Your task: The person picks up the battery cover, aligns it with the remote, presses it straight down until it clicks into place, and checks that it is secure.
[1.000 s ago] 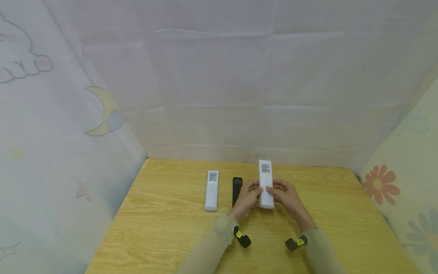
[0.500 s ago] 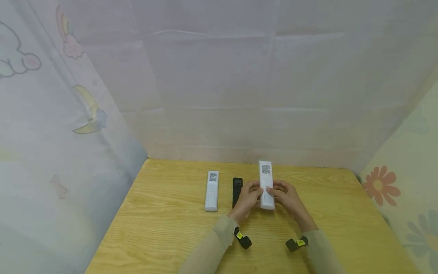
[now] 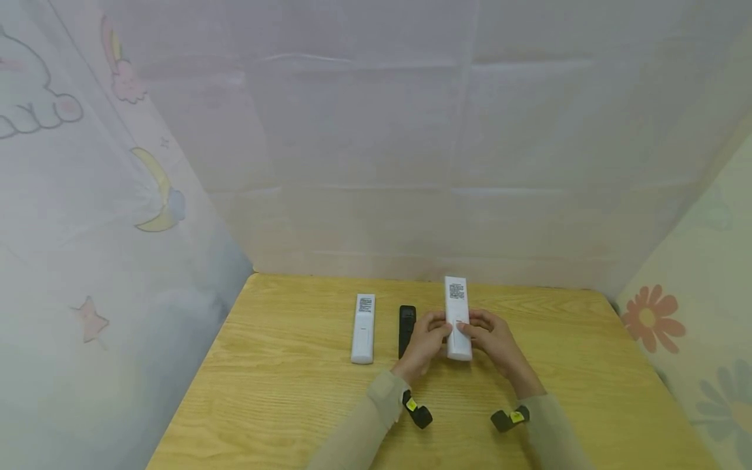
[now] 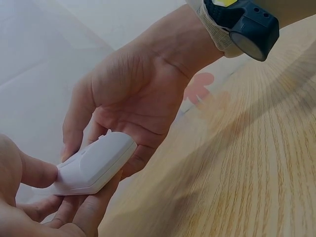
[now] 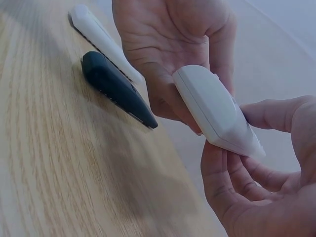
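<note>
A white remote control (image 3: 457, 326) is held just above the table, its back with a printed label and a cover facing up. My left hand (image 3: 424, 343) grips its left edge, thumb on the back and fingers beneath. From the other side my right hand (image 3: 496, 343) grips it too, with the thumb pressing on the cover. In the left wrist view a small tab sticks up near the end of the remote control (image 4: 96, 163). A black remote control (image 3: 407, 326) lies beside my left hand, its lower end hidden. Farther left lies another white remote control (image 3: 363, 329), back up.
The wooden table (image 3: 282, 391) reaches back to a pale hanging sheet (image 3: 364, 163). Printed sheets also hang at the left and right. Each wrist wears a black camera on a band.
Both hands keep the same grip on the white remote control, which stays nearly in place. The left printed sheet has shifted and rippled.
</note>
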Available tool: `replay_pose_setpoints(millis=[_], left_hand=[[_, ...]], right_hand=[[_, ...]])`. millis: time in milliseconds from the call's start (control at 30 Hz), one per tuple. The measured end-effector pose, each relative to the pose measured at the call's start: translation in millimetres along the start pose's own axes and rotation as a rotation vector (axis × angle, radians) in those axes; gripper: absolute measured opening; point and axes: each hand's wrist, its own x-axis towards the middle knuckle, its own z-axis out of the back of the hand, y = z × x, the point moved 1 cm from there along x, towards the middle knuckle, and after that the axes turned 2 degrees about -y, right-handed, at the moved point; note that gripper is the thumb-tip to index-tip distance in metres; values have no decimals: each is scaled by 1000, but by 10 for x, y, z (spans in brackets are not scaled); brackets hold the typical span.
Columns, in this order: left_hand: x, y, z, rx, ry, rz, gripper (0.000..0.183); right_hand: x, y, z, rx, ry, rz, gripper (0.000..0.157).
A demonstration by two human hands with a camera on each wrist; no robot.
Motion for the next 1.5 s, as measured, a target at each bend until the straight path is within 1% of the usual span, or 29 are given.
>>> replay_pose_setpoints(millis=[300,400,500,600,800,900,1133,1333,1500], left_hand=[[0,6,10,17,1,8,35],[10,19,14,23,5,8,33],[20,38,12,35,10,10,30],[29,65,2,80,4,-5,30],[73,129,-25,229,-55,-34,31],[91,143,-30,280,-59,-45,33],[119,136,-16,333,-33,-66,37],[167,170,-5,409,-50,-35,36],[191,198,-12,430,-50,-17,34]], right_hand=[[-1,-36,9,-16,-6,9,62],[-6,-38,8,-1,-19,-10,61],[-19,-33,11,-4,-14,-19,63],[-33,-34,14,-5,-16,-35,63],[-51,-55,31,-42,-7,-36,64],[-50,-68,36,-70,-8,-39,66],[-23,-122,60,-117,-27,-64,64],[-13,-191,73,-193,-48,-56,63],[-23,-226,79,-204,-57,-66,62]])
